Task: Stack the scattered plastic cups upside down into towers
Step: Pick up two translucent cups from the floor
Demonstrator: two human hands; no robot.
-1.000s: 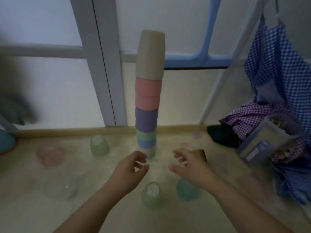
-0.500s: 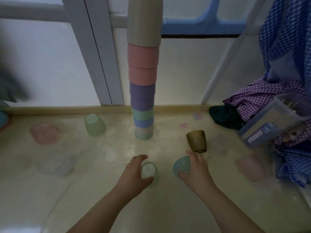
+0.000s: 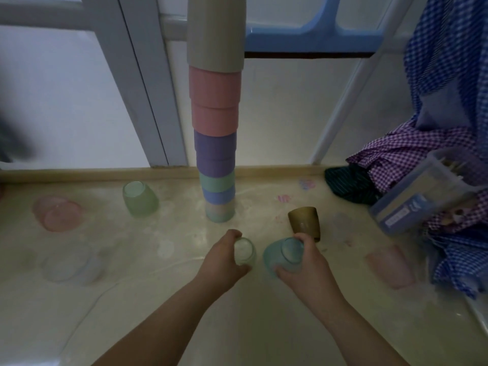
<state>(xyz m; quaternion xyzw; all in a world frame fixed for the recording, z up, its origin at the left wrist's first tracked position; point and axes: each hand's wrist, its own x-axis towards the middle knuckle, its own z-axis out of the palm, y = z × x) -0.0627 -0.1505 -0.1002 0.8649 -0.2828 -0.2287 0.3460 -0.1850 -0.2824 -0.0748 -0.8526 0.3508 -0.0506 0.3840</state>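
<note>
Having dropped from open air, our left hand (image 3: 224,256) now wraps the pale green cup (image 3: 244,251) and our right hand (image 3: 303,262) the teal cup (image 3: 284,256), both before the tower (image 3: 216,122): we judge stacking comes next.

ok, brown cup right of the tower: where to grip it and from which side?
Probably from above, fingers across the side wall just under the base. The brown cup stands upside down, base up and rim on the floor, so its walls narrow upward and are bare all round. It is beyond the right hand, which already grips the teal cup; come in from the near side, once that hand is free.
</note>
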